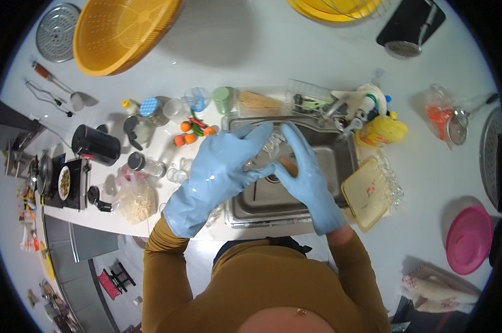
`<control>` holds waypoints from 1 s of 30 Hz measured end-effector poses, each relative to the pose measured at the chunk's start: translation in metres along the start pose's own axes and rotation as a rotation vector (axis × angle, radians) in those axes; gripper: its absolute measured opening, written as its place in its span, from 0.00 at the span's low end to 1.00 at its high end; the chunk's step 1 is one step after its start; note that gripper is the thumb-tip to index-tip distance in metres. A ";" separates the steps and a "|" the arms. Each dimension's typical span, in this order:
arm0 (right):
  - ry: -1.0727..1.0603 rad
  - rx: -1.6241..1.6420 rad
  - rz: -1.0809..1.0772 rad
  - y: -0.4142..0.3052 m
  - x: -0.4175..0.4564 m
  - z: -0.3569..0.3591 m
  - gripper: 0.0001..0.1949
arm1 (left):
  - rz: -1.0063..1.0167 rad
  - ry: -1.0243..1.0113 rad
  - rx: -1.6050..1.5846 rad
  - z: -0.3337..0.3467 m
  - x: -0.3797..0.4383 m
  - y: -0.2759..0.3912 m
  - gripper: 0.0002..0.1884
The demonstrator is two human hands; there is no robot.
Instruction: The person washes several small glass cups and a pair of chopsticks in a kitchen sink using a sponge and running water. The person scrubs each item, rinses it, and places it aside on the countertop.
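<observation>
Both hands wear long light-blue rubber gloves. My left hand (230,160) holds a clear, shiny glass vessel (265,154) above the stainless steel sink (330,189), its fingers wrapped along the left side. My right hand (303,166) is at the other side of the vessel with fingers spread and thumb near its lower end; whether it touches the glass is hard to tell. A brown item (288,166) lies in the sink behind the hands, partly hidden. The faucet (355,118) stands at the sink's back right.
Tomatoes (179,140), peppers, jars and a green-lidded container (222,100) stand left of the sink. A yellow tray (365,193) leans at its right, near a yellow plastic bag (380,131). A wire rack (307,98) is behind. Farther left are a black canister (96,145) and a stove (74,195).
</observation>
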State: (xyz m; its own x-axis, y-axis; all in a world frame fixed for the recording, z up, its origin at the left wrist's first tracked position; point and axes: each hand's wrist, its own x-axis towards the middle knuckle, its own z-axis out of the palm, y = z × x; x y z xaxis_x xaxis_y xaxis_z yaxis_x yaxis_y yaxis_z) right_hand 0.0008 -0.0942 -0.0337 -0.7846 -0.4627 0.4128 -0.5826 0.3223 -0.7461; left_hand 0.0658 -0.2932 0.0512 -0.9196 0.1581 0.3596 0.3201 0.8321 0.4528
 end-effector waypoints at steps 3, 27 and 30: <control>-0.017 0.253 0.040 0.029 0.001 0.006 0.33 | 0.048 -0.021 -0.078 0.021 0.014 0.027 0.36; -0.091 -0.697 0.369 0.054 0.036 -0.136 0.32 | -0.222 0.004 -1.120 0.338 0.059 -0.025 0.20; -0.126 -0.821 0.349 0.080 0.049 -0.122 0.26 | -0.234 -0.112 -1.077 0.336 0.088 -0.014 0.08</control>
State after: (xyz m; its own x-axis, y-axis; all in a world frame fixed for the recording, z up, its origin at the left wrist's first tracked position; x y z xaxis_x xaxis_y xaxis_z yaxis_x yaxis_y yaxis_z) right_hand -0.1099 0.0091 -0.0093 -0.9444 -0.2993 0.1362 -0.3214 0.9276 -0.1905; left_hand -0.0958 -0.1125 -0.1981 -0.9813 0.1496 0.1214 0.1165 -0.0414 0.9923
